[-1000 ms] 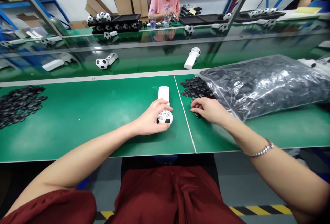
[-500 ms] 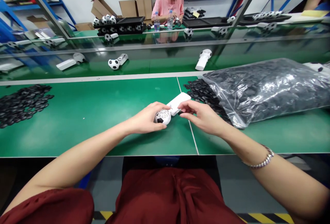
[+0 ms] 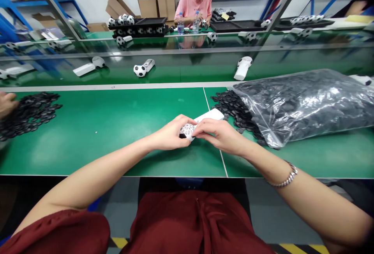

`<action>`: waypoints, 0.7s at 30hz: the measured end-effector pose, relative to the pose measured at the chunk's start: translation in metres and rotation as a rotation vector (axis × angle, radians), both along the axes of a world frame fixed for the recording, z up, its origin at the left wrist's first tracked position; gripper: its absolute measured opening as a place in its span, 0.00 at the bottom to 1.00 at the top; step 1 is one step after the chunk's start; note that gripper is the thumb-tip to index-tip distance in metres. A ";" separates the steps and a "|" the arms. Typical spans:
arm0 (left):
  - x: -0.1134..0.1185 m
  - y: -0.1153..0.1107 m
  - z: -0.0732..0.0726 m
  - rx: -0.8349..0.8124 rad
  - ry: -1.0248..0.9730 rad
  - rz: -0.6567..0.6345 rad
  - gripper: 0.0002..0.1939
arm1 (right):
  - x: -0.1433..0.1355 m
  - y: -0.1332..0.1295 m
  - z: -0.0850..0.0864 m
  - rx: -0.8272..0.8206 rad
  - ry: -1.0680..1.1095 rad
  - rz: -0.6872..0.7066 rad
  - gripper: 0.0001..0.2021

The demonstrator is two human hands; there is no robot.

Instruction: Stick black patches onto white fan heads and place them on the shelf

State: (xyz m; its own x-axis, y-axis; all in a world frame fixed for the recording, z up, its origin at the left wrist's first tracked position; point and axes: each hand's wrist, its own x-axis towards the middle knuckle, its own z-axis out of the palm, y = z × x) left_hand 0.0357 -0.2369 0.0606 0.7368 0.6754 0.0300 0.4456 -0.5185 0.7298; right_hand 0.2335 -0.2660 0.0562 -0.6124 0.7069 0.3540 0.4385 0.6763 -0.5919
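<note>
A: What'd the hands have?
B: L hand (image 3: pixel 172 132) was curled round the ball end of a white plastic gadget w/ black-and-white soccer-ball head (image 3: pixel 209 116), on or just above the green counter (image 3: pixel 117 117), couldn't tell which. R hand (image 3: pixel 220 135) had thumb & fingertips pinched at the ball's R side; couldn't tell what was btwn them.
A: Nearby?
B: Beyond R hand, a heap of small flat black pieces (image 3: pixel 232 106); R of that, a clear plastic bag full of dark pcs (image 3: pixel 309 102). Far L of L hand, another person's hand (image 3: pixel 7 104) was at a 2nd black heap (image 3: pixel 36 112).
</note>
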 end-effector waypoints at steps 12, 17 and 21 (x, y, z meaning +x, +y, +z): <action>0.008 0.001 -0.001 -0.019 -0.029 0.066 0.19 | -0.004 0.006 0.004 -0.012 -0.074 0.042 0.03; 0.008 0.001 -0.001 -0.028 -0.042 0.083 0.15 | -0.004 0.008 0.002 0.038 -0.073 0.009 0.02; 0.009 0.000 -0.002 -0.005 -0.049 0.078 0.14 | -0.002 0.013 -0.001 0.071 -0.051 -0.069 0.06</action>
